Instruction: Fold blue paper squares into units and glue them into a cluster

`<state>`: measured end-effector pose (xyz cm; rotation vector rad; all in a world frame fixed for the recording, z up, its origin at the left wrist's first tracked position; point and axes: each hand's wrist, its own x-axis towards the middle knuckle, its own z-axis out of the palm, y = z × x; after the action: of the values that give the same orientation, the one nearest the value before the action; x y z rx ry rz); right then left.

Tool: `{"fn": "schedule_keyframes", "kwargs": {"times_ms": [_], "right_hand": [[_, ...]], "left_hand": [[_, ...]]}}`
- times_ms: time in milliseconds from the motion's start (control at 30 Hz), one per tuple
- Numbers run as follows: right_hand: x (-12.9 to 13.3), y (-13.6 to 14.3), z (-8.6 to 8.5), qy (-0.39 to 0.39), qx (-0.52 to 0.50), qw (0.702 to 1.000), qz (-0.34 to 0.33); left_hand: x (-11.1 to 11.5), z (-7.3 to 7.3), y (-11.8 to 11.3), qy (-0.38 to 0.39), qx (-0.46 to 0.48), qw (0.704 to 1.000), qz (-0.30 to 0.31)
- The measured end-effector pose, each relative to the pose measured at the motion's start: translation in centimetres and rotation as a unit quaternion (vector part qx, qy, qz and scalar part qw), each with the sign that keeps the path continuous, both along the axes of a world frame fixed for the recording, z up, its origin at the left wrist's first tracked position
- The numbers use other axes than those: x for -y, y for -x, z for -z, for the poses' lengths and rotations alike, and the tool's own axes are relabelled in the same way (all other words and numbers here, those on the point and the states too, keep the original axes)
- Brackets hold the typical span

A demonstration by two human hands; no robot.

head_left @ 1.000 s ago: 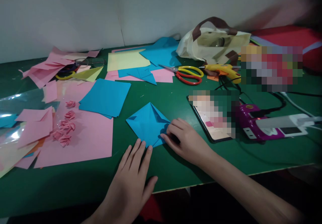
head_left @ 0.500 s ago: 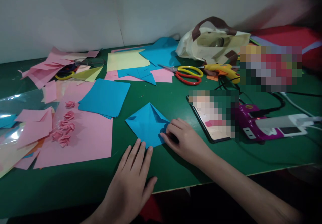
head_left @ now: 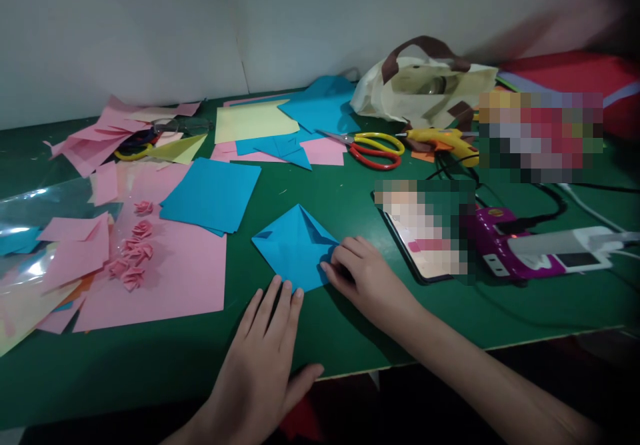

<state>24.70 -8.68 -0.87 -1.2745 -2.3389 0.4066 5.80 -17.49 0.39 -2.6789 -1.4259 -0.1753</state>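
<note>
The folded blue paper diamond (head_left: 294, 248) lies on the glossy green tabletop (head_left: 325, 186), one point toward twelve o'clock, and I take it as the middle of my clock. Closest, at seven, the person's bare left hand (head_left: 260, 358) rests palm down, fingers straight and parted, thumb swung wide, fingertips over the diamond's near edge. At four, the bare right hand (head_left: 367, 282) curls its fingers in against the right-hand edge; I cannot tell whether they pinch it. At nine, small pink paper roses (head_left: 135, 252) cluster on a large pink paper sheet (head_left: 193, 278). At three sit a black-edged smartphone (head_left: 434, 260) and, past it, a shiny purple plastic power block (head_left: 485, 235). Stacked blue paper squares (head_left: 213, 195) overlap the pink sheet at ten. Farther off, red-and-yellow-handled metal scissors (head_left: 373, 151) lie at one, a yellow plastic glue gun (head_left: 443, 138) at two, a pale yellow paper sheet (head_left: 255, 122) at eleven, and, farthest, a soft cream bag (head_left: 373, 95) with a brown handle at one.
</note>
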Motion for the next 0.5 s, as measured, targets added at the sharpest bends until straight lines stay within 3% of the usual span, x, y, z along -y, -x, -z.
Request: {"fn": "schedule_keyframes", "kwargs": {"times_ms": [133, 333, 500], "right_hand": [[0.0, -0.2, -0.3, 0.003, -0.014, 1.0, -0.027], [0.1, -1.2, -0.6, -0.09, 0.015, 0.977, -0.193], [0.1, -2.0, -0.5, -0.08, 0.015, 0.98, -0.182]], "left_hand": [[0.1, 0.1, -0.1, -0.001, -0.003, 1.0, -0.001], [0.4, 0.5, -0.2, -0.007, -0.03, 0.999, -0.013], [0.5, 0.5, -0.4, -0.009, -0.055, 0.998, -0.016]]}}
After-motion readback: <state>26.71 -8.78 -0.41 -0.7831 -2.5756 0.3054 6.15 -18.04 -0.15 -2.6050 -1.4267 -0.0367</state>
